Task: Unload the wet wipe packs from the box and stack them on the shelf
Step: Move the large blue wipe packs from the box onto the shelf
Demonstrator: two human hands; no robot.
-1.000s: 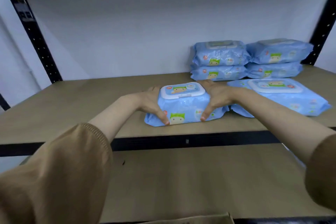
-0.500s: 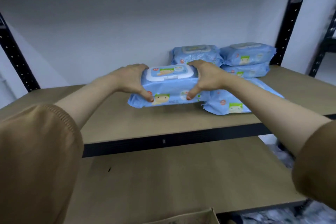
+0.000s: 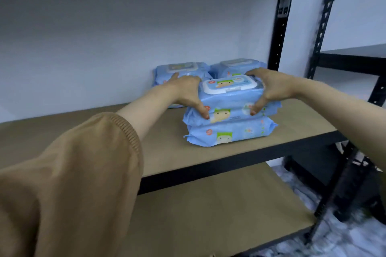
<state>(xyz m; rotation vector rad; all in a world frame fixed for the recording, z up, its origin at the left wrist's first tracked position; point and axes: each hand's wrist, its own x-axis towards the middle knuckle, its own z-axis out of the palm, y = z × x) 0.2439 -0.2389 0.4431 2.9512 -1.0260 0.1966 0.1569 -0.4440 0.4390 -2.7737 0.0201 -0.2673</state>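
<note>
A blue wet wipe pack (image 3: 230, 98) with a white lid lies on top of a second blue pack (image 3: 228, 133) near the front of the brown shelf board (image 3: 83, 135). My left hand (image 3: 186, 95) grips its left end and my right hand (image 3: 269, 87) grips its right end, thumbs curled down over the front face. Behind my hands, two more stacks of blue packs (image 3: 181, 70) (image 3: 236, 64) stand against the white back wall, partly hidden. The box is out of view.
A black perforated upright (image 3: 278, 37) stands just right of the packs, with a second black rack (image 3: 319, 33) beyond it. A lower brown shelf (image 3: 208, 210) runs below. The shelf board's left part is bare wood.
Both hands carried the held pack to the right and set it on top of the front pack. The camera swung to the right with them.
</note>
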